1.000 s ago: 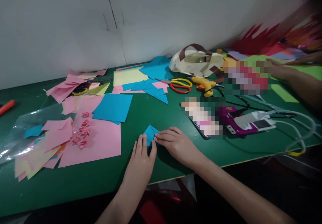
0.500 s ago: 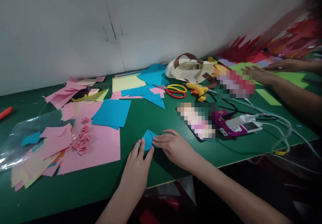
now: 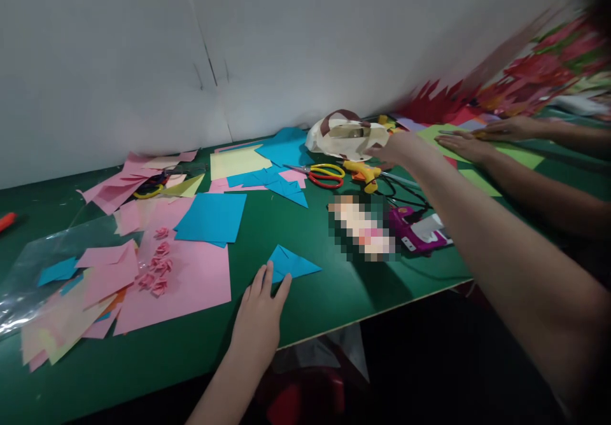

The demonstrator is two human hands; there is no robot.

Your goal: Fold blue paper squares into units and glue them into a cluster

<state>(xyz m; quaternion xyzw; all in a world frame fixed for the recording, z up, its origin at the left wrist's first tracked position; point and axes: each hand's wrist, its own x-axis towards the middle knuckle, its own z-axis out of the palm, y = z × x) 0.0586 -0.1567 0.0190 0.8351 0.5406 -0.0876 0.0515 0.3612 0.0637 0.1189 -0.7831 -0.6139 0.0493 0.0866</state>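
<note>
A folded blue paper piece [image 3: 296, 264] lies on the green table with its point towards the right. My left hand [image 3: 258, 313] rests on its left edge, fingers apart, pressing it lightly without gripping. Stretched over the far side of the table, my right hand [image 3: 401, 148] is at the right end of a cream bag [image 3: 341, 139] with brown handles. Its fingers are blurred and partly hidden, so whether they touch the bag or hold something does not show. More folded blue pieces [image 3: 289, 189] lie beside scissors [image 3: 327, 175] with red and yellow handles.
Blue sheets [image 3: 212, 217] and a large pink sheet [image 3: 200, 278] with small pink paper roses [image 3: 162, 266] lie left. A yellow glue gun [image 3: 363, 175], a blurred-out flat object [image 3: 363, 228] and a purple power strip [image 3: 415, 234] are right. A co-worker's hands [image 3: 470, 145] rest on green paper.
My right hand has left the folded blue paper and moved forward and right to the bag. The left hand stays on the paper, whose right point is now uncovered.
</note>
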